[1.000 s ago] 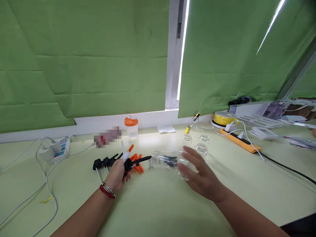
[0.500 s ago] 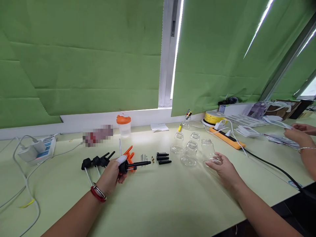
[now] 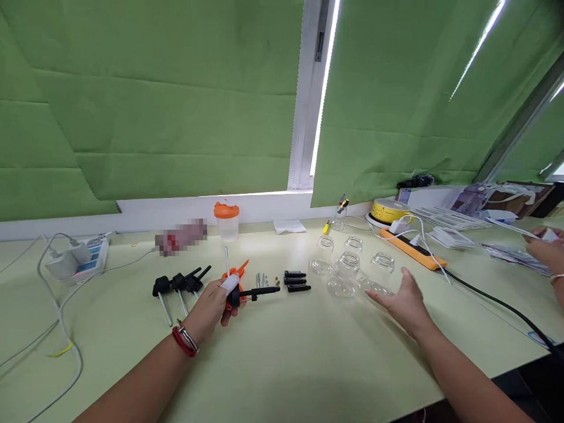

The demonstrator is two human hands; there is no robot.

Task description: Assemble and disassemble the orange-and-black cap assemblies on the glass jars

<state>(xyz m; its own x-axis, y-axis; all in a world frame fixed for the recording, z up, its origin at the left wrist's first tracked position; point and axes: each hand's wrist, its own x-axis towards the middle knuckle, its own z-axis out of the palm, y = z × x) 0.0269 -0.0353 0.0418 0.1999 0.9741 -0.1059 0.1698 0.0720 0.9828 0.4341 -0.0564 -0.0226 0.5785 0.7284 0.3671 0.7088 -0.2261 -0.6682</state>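
My left hand (image 3: 217, 301) is closed around a black plastic part with a metal rod (image 3: 258, 292); the rod rises above my fist and a black arm points right. My right hand (image 3: 403, 302) has its fingers spread and holds nothing, just right of a clear glass jar (image 3: 381, 271) with a threaded neck. Other clear glass jars (image 3: 343, 279) stand close to its left. Black-headed metal rods (image 3: 178, 283) lie left of my left hand. Orange plastic pieces (image 3: 241, 270) sit partly hidden behind it.
Small metal pins (image 3: 261, 280), tiny brass-coloured bits (image 3: 277, 282) and black ridged pieces (image 3: 296, 288) lie mid-table. Behind stands an orange-lidded cup (image 3: 227, 222). An orange power strip (image 3: 412, 248) with cables lies right, a white one (image 3: 94, 264) left. Another person's hand (image 3: 546, 247) works at far right.
My right hand has let go of the glass jar and opened, moving slightly right of it. The jar now stands free. My left hand keeps its hold, and the view has shifted slightly.
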